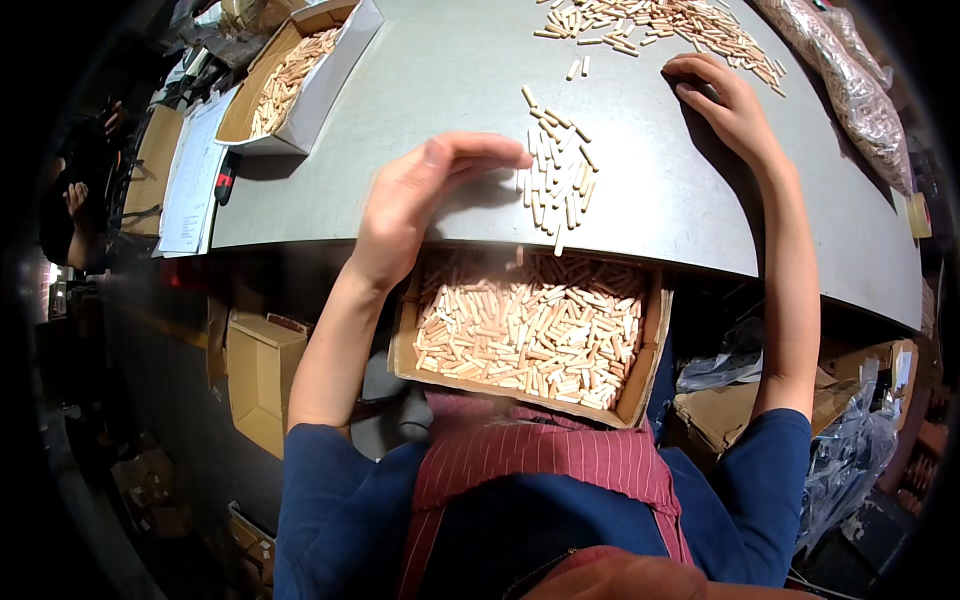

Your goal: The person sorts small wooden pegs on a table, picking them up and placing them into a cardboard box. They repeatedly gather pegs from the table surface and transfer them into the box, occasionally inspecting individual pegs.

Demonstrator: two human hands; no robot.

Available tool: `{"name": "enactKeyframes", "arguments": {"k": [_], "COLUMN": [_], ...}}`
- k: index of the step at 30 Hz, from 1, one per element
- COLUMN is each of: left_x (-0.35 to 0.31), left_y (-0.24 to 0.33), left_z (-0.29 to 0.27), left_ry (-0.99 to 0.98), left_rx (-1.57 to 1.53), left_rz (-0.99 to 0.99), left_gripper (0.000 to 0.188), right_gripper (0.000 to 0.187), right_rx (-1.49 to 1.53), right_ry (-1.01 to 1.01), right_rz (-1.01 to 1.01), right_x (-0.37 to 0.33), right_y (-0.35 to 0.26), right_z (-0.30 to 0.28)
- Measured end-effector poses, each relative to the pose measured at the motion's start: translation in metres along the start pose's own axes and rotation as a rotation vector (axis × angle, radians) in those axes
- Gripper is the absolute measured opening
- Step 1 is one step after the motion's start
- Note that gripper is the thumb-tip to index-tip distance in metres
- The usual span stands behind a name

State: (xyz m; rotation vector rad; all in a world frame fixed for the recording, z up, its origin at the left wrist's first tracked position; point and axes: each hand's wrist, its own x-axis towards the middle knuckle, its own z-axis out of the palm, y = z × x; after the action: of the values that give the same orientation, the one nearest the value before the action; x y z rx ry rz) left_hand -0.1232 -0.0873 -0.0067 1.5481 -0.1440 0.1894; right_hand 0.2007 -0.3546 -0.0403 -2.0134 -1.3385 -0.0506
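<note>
Wooden peg pile on the grey desk.
Left of the pile, the left hand curves loosely; far right of it, the right hand bends, fingers unclosed.

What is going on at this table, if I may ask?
A person is handling small wooden pegs with bare hands. The left hand curves beside a small cluster near the table's front edge, while the right hand is near a larger pile farther back. Just below the edge is a cardboard box filled with pegs.

The upper edge cuts off the far peg pile.
</note>
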Motion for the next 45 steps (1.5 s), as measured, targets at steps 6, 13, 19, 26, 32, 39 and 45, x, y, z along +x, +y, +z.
{"name": "enactKeyframes", "arguments": {"k": [6, 13, 19, 26, 32, 39, 45], "left_x": [0.010, 0.002, -0.010, -0.022, 0.028, 0.093, 0.088], "left_y": [-0.008, -0.005, 0.000, 0.008, -0.015, -0.030, -0.034], "left_z": [0.010, 0.027, 0.027, 0.018, -0.012, -0.010, 0.025], "left_ry": [-0.187, -0.350, -0.417, -0.349, 0.004, -0.191, -0.622], "left_rx": [0.743, 1.181, 1.204, 0.521, 0.469, 0.724, 0.834], "left_rz": [0.228, 0.282, 0.277, 0.277, -0.031, 0.068, 0.413], "left_gripper": [0.047, 0.057, 0.058, 0.044, 0.060, 0.055, 0.053], "right_gripper": [0.030, 0.030, 0.032, 0.032, 0.029, 0.029, 0.026], "right_rx": [-0.015, -0.060, -0.017, -0.067, -0.077, 0.044, 0.286], "right_ry": [0.011, 0.018, -0.045, -0.044, 0.082, 0.080, 0.062], "right_rz": [-0.027, -0.042, 0.003, 0.025, -0.058, -0.006, 0.076], "right_x": [0.000, -0.001, -0.001, -0.001, -0.001, 0.002, 0.004], "right_y": [0.001, 0.004, 0.000, -0.001, 0.003, 0.006, 0.016], "right_z": [-0.001, 0.000, -0.003, -0.004, 0.003, 0.003, -0.001]}}
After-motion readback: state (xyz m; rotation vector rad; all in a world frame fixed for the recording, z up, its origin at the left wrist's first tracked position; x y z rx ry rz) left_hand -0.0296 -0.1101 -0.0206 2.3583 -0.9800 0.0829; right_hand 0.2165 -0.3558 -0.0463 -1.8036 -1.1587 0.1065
